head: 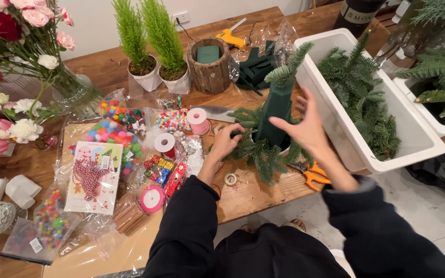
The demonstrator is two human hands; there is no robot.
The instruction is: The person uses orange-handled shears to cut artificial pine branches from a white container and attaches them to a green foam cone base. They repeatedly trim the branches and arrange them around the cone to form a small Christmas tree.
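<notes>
Now left hand [226,140] pinching a green fir twig [244,117] by the tall dark green foam cone [276,110]; right hand [305,123] open, fingers spread, just beside.

I've got one view only: head cam, looking steeply down and forward over my own arms at the table [253,198]. Close range, both hands mid-frame. It faces the wall [88,20] across the table; floor [428,216] shows lower right (wide lens, edges bend a bit). No second view to overlap.
</notes>
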